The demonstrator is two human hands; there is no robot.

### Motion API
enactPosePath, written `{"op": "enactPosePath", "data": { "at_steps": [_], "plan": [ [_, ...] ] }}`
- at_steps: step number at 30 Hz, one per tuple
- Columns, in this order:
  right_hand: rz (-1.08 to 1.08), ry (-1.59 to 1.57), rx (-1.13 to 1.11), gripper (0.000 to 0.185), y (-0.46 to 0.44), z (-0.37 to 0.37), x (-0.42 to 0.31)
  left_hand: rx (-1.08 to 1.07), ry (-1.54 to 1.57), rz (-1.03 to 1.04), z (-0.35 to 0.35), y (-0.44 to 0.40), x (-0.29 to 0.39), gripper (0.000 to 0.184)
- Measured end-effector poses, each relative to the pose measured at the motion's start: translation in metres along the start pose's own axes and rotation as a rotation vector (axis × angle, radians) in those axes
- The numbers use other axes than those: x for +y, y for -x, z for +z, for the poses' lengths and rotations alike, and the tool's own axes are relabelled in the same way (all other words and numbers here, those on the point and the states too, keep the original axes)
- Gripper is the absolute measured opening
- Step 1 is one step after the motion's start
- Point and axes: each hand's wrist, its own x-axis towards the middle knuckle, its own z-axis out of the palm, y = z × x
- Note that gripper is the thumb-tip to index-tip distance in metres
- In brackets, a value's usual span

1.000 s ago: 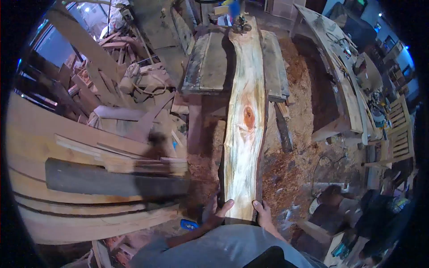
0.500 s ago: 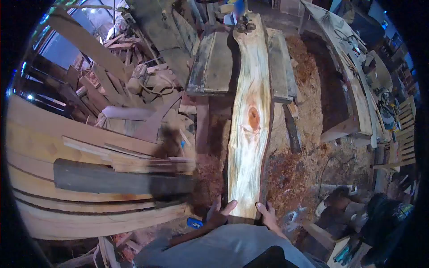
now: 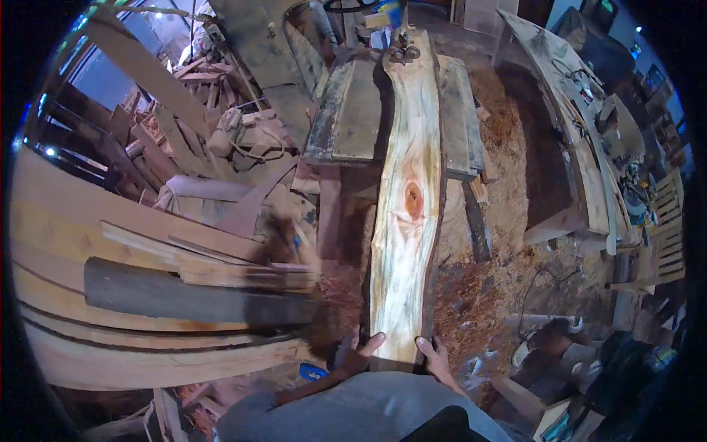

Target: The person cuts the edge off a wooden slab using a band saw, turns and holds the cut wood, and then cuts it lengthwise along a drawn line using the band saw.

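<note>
A long live-edge wood slab point(image 3: 405, 258) with a reddish knot stretches away from my body, its far part lying over a saw table point(image 3: 357, 110). At its near end, my left hand point(image 3: 359, 353) grips the left edge, thumb on the upper face and fingers hidden below. My right hand point(image 3: 435, 356) holds the opposite edge in a similar way, thumb on top. The near end sits close against my grey shirt point(image 3: 346, 405). Dark round parts point(image 3: 401, 55) show at the slab's far end.
Several stacked boards point(image 3: 162, 295) lie to the left, with scrap wood behind. A blue object point(image 3: 313, 371) is low beside my left forearm. Sawdust point(image 3: 501, 272) covers the floor on the right. A long workbench point(image 3: 589, 184) carries tools, and a slatted wooden piece point(image 3: 666, 221) stands farther right.
The whole view has shifted slightly, so the slab and table appear a little lower. Both hands keep their grip on the slab's near end.
</note>
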Motion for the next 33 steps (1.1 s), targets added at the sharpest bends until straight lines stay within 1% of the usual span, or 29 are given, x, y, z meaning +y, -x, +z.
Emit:
{"op": "enactPosePath", "data": {
  "at_steps": [1,2,3,4,5,7,8,9,11,13,14,15,17,18,19,21,23,25,27,29,32,33],
  "plan": [
    [-0.041,0.027,0.003,0.059,0.002,0.002,-0.004,-0.035,0.071,0.003,0.003,0.012,0.024,0.106],
    [-0.043,0.032,0.001,0.059,0.002,0.003,-0.003,-0.033,0.077,0.004,0.0,0.007,0.017,0.106],
    [-0.034,-0.062,-0.009,0.06,0.002,0.005,-0.001,-0.013,-0.052,0.067,-0.006,-0.003,0.003,0.106],
    [-0.027,-0.157,-0.019,0.061,0.002,0.005,0.0,-0.003,-0.117,0.1,-0.007,-0.007,-0.005,0.105],
    [-0.029,-0.157,-0.02,0.061,0.001,0.005,0.001,0.008,-0.182,0.132,-0.008,-0.011,-0.011,0.105],
    [-0.007,-0.15,0.002,0.077,0.001,0.005,0.003,0.072,-0.216,0.084,-0.009,-0.015,-0.023,0.102],
    [-0.01,-0.156,0.004,0.077,-0.001,0.005,0.001,0.07,-0.222,0.088,-0.011,-0.021,-0.039,0.102],
    [0.013,-0.129,-0.017,0.08,-0.001,0.004,0.0,0.041,-0.311,0.222,-0.016,-0.026,-0.062,0.103],
    [0.038,-0.109,-0.033,0.083,-0.003,0.001,0.007,0.005,-0.406,0.355,-0.02,-0.025,-0.059,0.103],
    [0.052,-0.087,0.027,0.09,-0.011,-0.002,0.023,-0.03,-0.073,0.096,-0.012,-0.029,-0.042,0.107],
    [0.052,-0.085,0.029,0.09,-0.01,-0.002,0.02,-0.032,-0.071,0.095,-0.006,-0.019,-0.022,0.107],
    [0.051,-0.067,0.013,0.092,-0.009,-0.002,0.016,-0.02,0.006,0.053,0.0,-0.003,0.0,0.111],
    [0.049,-0.049,-0.004,0.094,-0.005,-0.001,0.007,-0.008,0.084,0.013,-0.001,-0.007,-0.012,0.114],
    [0.045,-0.072,-0.002,0.094,-0.002,0.002,0.003,0.001,-0.053,-0.027,-0.01,-0.029,-0.053,0.117],
    [0.041,-0.098,0.0,0.093,0.0,0.005,-0.002,0.01,-0.192,-0.066,-0.014,-0.035,-0.057,0.12],
    [0.042,-0.113,-0.03,0.091,0.005,0.009,-0.015,0.002,-0.18,-0.044,-0.015,-0.038,-0.067,0.121],
    [0.041,-0.124,-0.057,0.089,0.005,0.008,-0.014,-0.009,-0.164,-0.019,-0.013,-0.034,-0.057,0.122],
    [0.062,-0.011,0.034,0.083,0.001,0.004,-0.005,0.009,-0.218,0.035,-0.011,-0.031,-0.046,0.122],
    [0.057,-0.053,0.017,0.082,0.003,0.007,-0.011,0.02,-0.257,0.035,-0.011,-0.023,-0.029,0.12],
    [0.052,-0.094,0.0,0.081,0.003,0.008,-0.012,0.03,-0.296,0.033,-0.011,-0.024,-0.032,0.119],
    [0.002,-0.087,0.004,0.079,0.004,0.009,-0.015,-0.001,-0.216,-0.018,-0.014,-0.04,-0.062,0.117],
    [0.022,-0.089,0.005,0.077,0.008,0.012,-0.022,-0.005,-0.212,0.02,-0.017,-0.045,-0.068,0.114]
  ]
}}
